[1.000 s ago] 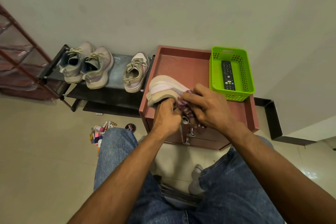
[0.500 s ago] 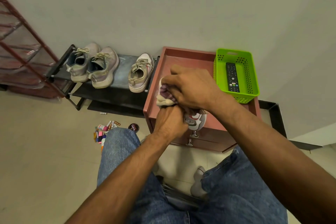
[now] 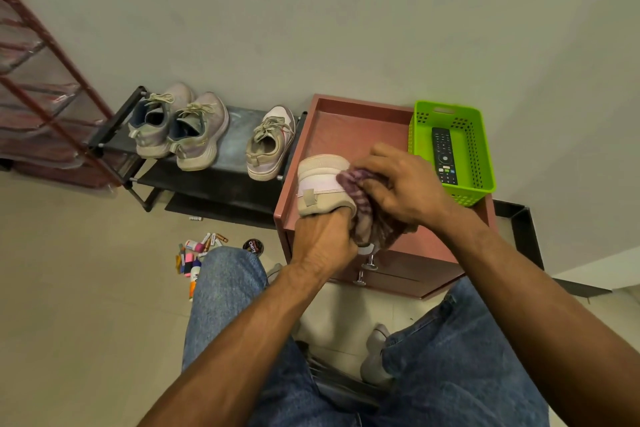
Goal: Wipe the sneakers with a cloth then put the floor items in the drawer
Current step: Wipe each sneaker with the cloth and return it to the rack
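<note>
While left hand [image 3: 323, 241] grips sneaker [image 3: 323, 184], cloth [image 3: 363, 198] touches.

It looked like a home entryway. A low shoe rack [image 3: 221, 180] with sneakers [image 3: 180, 128] stood against a plain wall [image 3: 311, 17]. Beside it was a small red cabinet [image 3: 349, 125].

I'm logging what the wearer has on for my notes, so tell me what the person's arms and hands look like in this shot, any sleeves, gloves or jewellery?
Both forearms are bare, with no sleeve in view. The left hand and right hand wear no gloves, and no ring, watch or bracelet shows. Below them the person wears blue denim jeans.
</note>
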